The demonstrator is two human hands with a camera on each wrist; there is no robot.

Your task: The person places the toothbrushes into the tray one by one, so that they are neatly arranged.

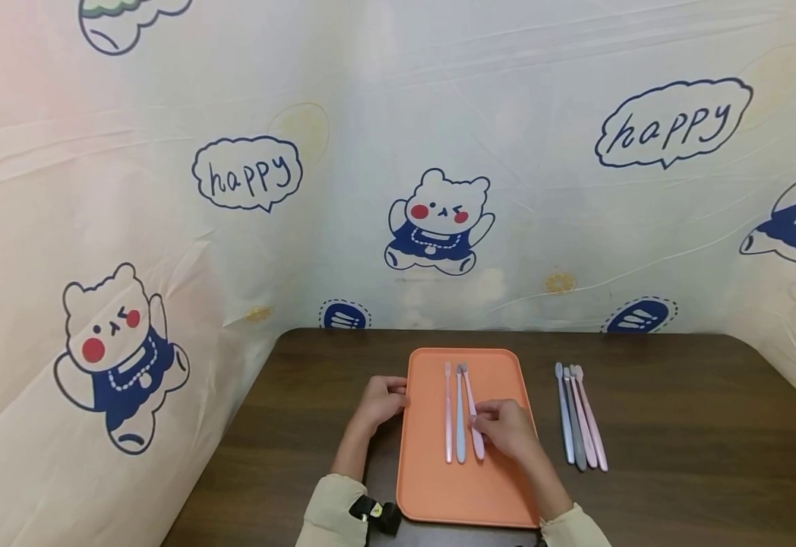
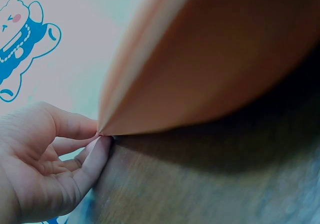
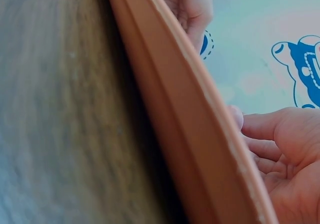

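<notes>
An orange tray (image 1: 466,494) lies on the dark wooden table, with three toothbrushes side by side on it. The left one is a pink toothbrush (image 1: 448,418), the middle a blue toothbrush (image 1: 460,425). Between thumb and fingers, my right hand (image 1: 507,429) holds the handle of the rightmost pink toothbrush (image 1: 469,395), which slants slightly, its head close to the blue one's. In the right wrist view the tray's side wall (image 3: 175,94) covers the toothbrushes and part of that hand. My left hand (image 2: 50,164) pinches the tray's left rim.
To the right of the tray, several more toothbrushes (image 1: 585,425) in blue, grey and pink lie bunched on the table (image 1: 685,425). A printed curtain (image 1: 343,243) hangs behind and at both sides of the table.
</notes>
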